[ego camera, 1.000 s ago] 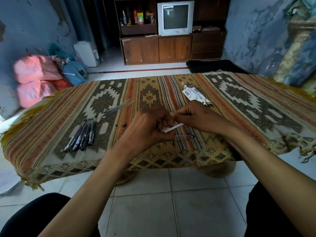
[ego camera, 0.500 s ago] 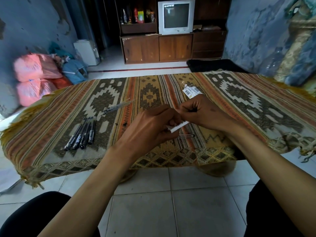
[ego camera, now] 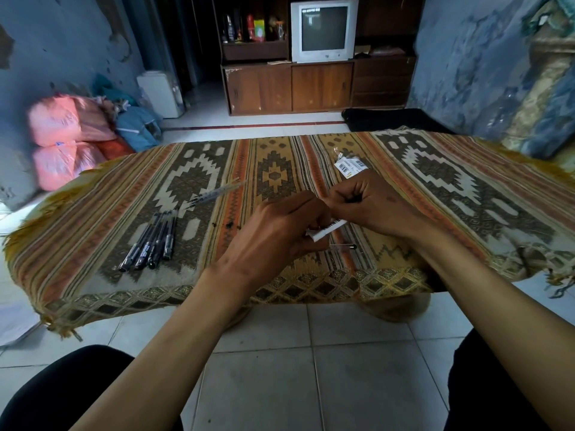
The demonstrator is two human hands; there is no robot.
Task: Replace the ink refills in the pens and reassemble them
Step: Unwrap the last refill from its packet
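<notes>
While both hands pinch the refill packet (ego camera: 326, 229) above the table's near edge, left hand (ego camera: 280, 234) steadies, right hand (ego camera: 370, 203) likely tears.

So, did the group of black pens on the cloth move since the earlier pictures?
No. The black pens lie beside the same white shape of the patterned cloth as before.
</notes>
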